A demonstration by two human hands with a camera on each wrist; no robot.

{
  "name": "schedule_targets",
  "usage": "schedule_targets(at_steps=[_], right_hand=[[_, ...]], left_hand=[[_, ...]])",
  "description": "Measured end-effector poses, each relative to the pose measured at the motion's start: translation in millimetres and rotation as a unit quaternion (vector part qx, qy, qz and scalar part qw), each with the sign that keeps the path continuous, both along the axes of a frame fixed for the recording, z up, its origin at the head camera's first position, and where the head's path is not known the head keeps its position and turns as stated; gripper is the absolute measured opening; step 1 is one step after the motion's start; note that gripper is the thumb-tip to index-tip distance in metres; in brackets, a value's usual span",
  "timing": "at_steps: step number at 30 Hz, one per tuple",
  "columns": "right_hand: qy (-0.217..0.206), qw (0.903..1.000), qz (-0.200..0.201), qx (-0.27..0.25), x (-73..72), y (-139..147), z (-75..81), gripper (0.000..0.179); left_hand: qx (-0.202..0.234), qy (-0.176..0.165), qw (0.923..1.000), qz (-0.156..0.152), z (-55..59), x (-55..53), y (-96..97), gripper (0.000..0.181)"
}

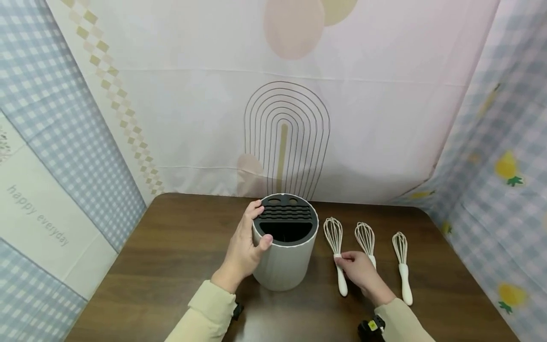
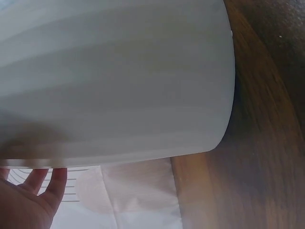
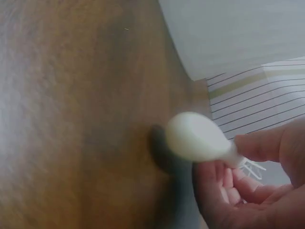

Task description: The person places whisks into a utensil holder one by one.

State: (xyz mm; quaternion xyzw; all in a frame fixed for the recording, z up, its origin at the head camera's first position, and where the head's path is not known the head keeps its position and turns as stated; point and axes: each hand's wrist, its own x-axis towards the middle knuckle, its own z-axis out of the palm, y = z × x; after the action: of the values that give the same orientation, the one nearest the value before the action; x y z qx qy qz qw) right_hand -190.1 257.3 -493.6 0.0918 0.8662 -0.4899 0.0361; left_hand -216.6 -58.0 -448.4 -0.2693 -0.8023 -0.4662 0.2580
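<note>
A pale cylindrical utensil holder (image 1: 282, 266) with a black slotted top (image 1: 285, 213) stands upright on the table. My left hand (image 1: 243, 242) holds its left side, thumb at the front rim and fingers along the far left rim. In the left wrist view, fingertips (image 2: 57, 183) lie against the holder's wall (image 2: 119, 86). To the holder's right, my right hand (image 1: 360, 270) pinches a white whisk (image 1: 342, 282) at the top of its handle. The right wrist view shows that handle's rounded end (image 3: 195, 136) over the tabletop, with a dark shadow beside it.
A second whisk (image 1: 365, 237) lies just behind my right hand, its handle partly hidden. Farther right lies a third whisk (image 1: 403, 270). The brown wooden table (image 1: 171, 266) ends at a patterned cloth backdrop (image 1: 205, 118), with checked cloth (image 1: 504, 199) on both sides.
</note>
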Motion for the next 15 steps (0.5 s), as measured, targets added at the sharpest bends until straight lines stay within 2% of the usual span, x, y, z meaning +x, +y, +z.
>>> schedule_targets(at_steps=[4, 9, 15], right_hand=[[0.011, 0.9999, 0.007, -0.002, 1.2, 6.3, 13.4, 0.035], [0.028, 0.9993, 0.019, 0.015, 2.0, 9.5, 39.8, 0.042], [0.069, 0.9963, 0.028, -0.043, 2.7, 3.7, 77.0, 0.045]], left_hand=[[-0.008, -0.011, 0.9999, -0.002, 0.4, -0.3, 2.5, 0.076], [-0.006, -0.011, 0.9999, -0.003, -1.3, -0.1, 3.4, 0.076], [-0.007, -0.010, 0.9999, 0.005, -1.8, -0.7, -0.8, 0.076]])
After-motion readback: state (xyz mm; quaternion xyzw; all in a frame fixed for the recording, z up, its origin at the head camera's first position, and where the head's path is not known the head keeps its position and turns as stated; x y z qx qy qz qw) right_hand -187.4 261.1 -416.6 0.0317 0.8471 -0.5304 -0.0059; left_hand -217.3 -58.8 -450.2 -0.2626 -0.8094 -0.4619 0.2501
